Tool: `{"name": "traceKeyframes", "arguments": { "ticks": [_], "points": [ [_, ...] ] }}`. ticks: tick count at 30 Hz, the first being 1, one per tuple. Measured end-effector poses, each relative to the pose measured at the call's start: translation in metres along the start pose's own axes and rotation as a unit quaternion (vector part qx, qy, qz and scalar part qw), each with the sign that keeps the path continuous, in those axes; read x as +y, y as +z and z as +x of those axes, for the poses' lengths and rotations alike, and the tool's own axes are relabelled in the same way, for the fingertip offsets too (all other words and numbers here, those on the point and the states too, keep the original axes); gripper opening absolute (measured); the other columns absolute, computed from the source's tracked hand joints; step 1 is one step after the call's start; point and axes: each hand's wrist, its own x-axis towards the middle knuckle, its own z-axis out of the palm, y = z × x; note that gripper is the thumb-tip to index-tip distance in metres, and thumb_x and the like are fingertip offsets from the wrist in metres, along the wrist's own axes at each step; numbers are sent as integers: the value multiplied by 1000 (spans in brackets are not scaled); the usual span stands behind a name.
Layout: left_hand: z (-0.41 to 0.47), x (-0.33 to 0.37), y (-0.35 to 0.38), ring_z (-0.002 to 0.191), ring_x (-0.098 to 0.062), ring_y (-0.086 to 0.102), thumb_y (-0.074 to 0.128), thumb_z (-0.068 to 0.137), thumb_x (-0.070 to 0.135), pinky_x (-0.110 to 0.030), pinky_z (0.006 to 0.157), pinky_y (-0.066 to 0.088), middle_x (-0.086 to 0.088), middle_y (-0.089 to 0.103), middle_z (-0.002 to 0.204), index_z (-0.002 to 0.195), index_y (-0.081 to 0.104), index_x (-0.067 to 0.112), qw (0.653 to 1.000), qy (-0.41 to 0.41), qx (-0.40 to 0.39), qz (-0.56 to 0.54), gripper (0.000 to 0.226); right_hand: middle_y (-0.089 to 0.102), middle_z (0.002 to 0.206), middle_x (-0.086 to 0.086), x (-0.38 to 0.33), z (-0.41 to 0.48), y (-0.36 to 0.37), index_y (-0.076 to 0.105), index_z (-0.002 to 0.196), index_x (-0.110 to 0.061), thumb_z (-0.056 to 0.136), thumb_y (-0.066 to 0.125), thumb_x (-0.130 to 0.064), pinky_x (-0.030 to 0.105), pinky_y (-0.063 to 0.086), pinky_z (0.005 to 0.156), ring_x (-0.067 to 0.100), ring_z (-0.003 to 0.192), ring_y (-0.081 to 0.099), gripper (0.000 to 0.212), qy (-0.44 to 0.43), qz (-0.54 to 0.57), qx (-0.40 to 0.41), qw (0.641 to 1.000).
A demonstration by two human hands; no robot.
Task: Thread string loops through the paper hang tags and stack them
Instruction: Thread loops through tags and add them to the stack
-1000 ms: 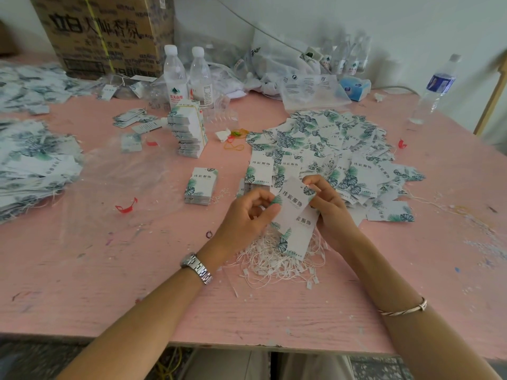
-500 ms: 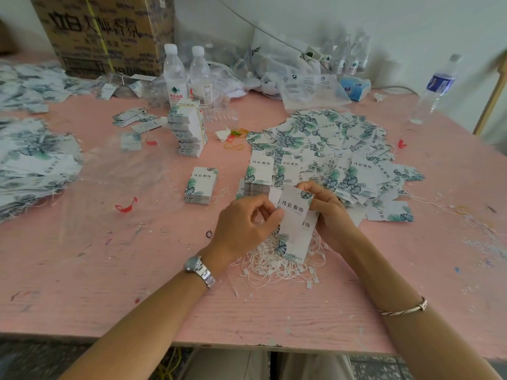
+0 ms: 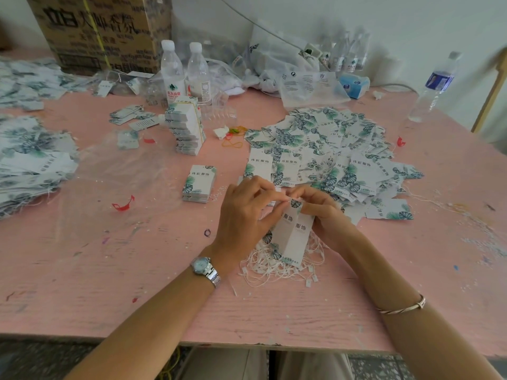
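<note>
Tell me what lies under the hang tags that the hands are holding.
White string loops lie piled on the pink table beneath the held hang tags. The tags, the left hand and the right hand cover the pile's middle, so that part cannot be seen.

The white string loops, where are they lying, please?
Head view: the string loops lie heaped front-centre on the pink table, beneath the held hang tags.

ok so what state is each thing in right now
left hand, pinching the top of the held tags
right hand, gripping the held tags
held tags, on end over the string pile
string pile, loose tangle
loose tags, spread flat, unstacked
short stack, neat, lying flat
water bottles, upright, capped
</note>
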Motion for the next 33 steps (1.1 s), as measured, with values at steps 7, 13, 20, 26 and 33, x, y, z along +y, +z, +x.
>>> {"name": "traceKeyframes", "arguments": {
  "ticks": [7,13,20,26,33],
  "points": [
    [-1,4,0,83,-18,60,66,83,9,-46,73,47,-3,61,91,82,65,5,992,-63,-2,-112,4,56,90,16,2,2,1,72,100,-17,92,62,-30,32,42,62,28,74,51,18,-2,-73,-19,997],
    [-2,6,-5,84,0,65,58,86,12,-16,81,40,7,69,83,82,52,14,954,-161,28,-252,8,60,74,-3,-2,4,-6,66,100,-6,99,46,-11,24,26,50,11,57,37,21,31,-47,18,998],
    [-1,4,-7,77,-5,63,55,87,10,-17,76,41,7,68,78,84,50,24,933,-192,65,-298,15,58,77,13,-2,4,-10,62,79,-4,83,31,16,21,32,43,22,62,40,37,48,-26,29,998],
    [2,6,-13,70,-25,57,51,85,12,-45,69,47,9,61,72,82,50,27,917,-232,134,-295,15,58,73,6,-1,5,-17,64,90,1,88,46,20,19,43,58,13,61,49,26,-4,-59,38,998],
    [2,5,-12,73,-32,58,56,94,19,-49,71,48,2,62,76,91,53,28,913,-254,143,-285,10,74,83,11,4,6,-20,67,99,7,80,69,6,23,59,73,16,72,70,19,-36,-36,133,990]
  ]
}}
